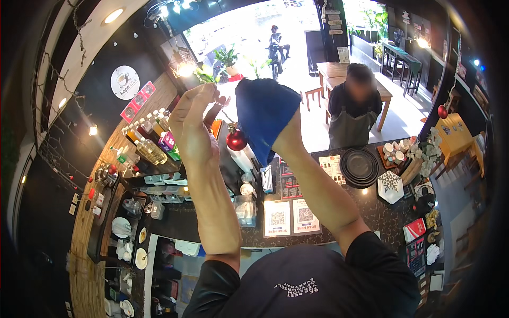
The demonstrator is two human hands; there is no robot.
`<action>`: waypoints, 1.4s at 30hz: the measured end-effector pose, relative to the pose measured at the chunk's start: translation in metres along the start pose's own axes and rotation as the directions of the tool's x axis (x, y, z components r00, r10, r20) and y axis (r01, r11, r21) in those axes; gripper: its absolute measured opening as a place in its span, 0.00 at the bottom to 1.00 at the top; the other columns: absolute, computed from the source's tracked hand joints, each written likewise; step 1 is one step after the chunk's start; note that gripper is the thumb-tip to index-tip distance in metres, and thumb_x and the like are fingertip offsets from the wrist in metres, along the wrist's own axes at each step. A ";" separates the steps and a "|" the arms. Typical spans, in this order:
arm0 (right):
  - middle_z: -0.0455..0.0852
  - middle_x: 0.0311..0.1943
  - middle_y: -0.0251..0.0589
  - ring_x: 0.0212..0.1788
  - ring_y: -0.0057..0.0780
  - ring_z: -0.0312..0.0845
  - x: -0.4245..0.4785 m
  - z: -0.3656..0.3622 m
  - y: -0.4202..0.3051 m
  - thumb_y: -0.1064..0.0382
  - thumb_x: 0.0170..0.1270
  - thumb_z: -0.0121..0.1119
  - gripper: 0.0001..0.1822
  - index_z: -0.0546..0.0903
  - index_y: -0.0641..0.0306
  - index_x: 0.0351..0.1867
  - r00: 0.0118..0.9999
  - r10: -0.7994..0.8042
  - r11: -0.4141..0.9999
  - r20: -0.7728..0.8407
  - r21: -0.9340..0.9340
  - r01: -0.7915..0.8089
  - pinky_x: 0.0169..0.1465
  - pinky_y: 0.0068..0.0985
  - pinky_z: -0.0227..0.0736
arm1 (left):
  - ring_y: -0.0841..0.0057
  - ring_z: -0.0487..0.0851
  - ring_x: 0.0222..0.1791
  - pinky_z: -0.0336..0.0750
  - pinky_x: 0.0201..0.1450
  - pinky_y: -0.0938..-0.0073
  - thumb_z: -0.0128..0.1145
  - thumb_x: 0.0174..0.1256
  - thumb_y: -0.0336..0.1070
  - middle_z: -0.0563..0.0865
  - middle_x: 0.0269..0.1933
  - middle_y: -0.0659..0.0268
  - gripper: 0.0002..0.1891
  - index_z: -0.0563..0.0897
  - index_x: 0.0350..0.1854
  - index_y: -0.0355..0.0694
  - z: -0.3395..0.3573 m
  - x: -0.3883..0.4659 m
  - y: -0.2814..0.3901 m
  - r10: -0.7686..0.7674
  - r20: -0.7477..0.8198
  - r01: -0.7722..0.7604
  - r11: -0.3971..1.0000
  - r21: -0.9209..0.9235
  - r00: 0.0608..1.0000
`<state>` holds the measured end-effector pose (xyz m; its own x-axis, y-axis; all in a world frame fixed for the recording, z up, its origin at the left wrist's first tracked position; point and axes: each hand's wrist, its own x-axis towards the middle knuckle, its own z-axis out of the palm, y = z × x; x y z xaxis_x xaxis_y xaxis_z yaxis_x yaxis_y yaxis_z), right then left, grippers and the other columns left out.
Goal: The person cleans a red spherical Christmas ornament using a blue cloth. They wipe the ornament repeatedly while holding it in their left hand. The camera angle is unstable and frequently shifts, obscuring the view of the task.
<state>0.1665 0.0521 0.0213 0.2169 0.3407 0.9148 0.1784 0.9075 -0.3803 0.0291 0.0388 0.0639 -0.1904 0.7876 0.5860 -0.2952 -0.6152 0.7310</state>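
Both my arms reach up and forward above a dark, speckled counter. My left hand has its thumb and fingers closed together on a thin strand. From that strand hangs a shiny red ball ornament, between my two hands. My right hand holds a blue cloth, which drapes over it and hides its fingers. The cloth is just right of the ornament; whether they touch I cannot tell.
On the counter are printed code sheets, stacked round black trays, a hexagonal snowflake plate and a tray of cups. Bottles line a shelf at left. Beyond the counter stands a person in an apron, near wooden tables.
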 end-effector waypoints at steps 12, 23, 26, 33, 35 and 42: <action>0.82 0.26 0.38 0.29 0.36 0.80 -0.008 0.026 0.009 0.68 0.50 0.66 0.07 0.82 0.63 0.31 0.998 -0.016 0.985 0.056 -0.170 0.025 0.36 0.32 0.75 | 0.82 0.83 0.31 0.75 0.41 0.82 0.70 0.62 0.33 0.88 0.32 0.66 0.10 0.88 0.40 0.31 0.007 -0.001 -0.001 -0.007 -0.004 0.007 0.999 0.052 1.000; 0.85 0.32 0.34 0.29 0.18 0.80 0.003 -0.008 0.013 0.67 0.64 0.65 0.08 0.83 0.68 0.42 0.957 0.283 0.924 -0.058 0.285 -0.256 0.34 0.20 0.77 | 0.78 0.86 0.40 0.82 0.49 0.73 0.68 0.64 0.32 0.88 0.37 0.66 0.07 0.89 0.41 0.36 -0.001 0.008 -0.006 0.051 0.000 -0.050 0.987 0.156 0.999; 0.87 0.44 0.38 0.43 0.22 0.83 0.017 -0.024 0.026 0.71 0.63 0.64 0.13 0.82 0.70 0.50 0.999 -0.036 0.999 0.005 -0.027 0.036 0.48 0.23 0.77 | 0.77 0.86 0.43 0.79 0.52 0.73 0.68 0.64 0.34 0.88 0.39 0.63 0.10 0.88 0.44 0.34 0.002 0.011 -0.002 0.088 0.044 -0.096 0.969 0.229 0.995; 0.87 0.50 0.38 0.47 0.20 0.83 0.059 -0.039 0.019 0.64 0.64 0.69 0.23 0.79 0.69 0.59 0.992 -0.117 0.980 0.050 0.169 0.107 0.53 0.22 0.79 | 0.73 0.86 0.46 0.77 0.56 0.70 0.68 0.67 0.39 0.90 0.42 0.57 0.16 0.87 0.48 0.29 0.033 0.020 0.009 0.258 0.139 -0.284 0.933 0.220 0.956; 0.83 0.49 0.38 0.50 0.23 0.80 0.073 -0.043 0.005 0.66 0.63 0.64 0.19 0.80 0.66 0.55 0.990 0.022 0.970 0.142 0.239 -0.056 0.54 0.24 0.76 | 0.73 0.87 0.44 0.78 0.55 0.70 0.67 0.68 0.41 0.91 0.41 0.57 0.18 0.86 0.48 0.28 0.039 0.021 0.012 0.272 0.128 -0.289 0.948 0.135 0.954; 0.89 0.43 0.41 0.45 0.36 0.85 0.116 -0.032 -0.036 0.65 0.61 0.62 0.11 0.86 0.62 0.45 0.894 -0.383 0.911 0.234 -0.064 0.407 0.50 0.31 0.81 | 0.75 0.88 0.38 0.79 0.44 0.77 0.63 0.71 0.36 0.91 0.34 0.57 0.14 0.87 0.45 0.26 0.046 0.017 0.021 0.326 0.089 -0.337 0.924 0.181 0.941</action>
<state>0.2156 0.0512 0.1365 -0.0991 0.0145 0.9950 0.3124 0.9498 0.0173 0.0628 0.0382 0.1051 -0.1923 0.5380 0.8207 -0.0387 -0.8399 0.5414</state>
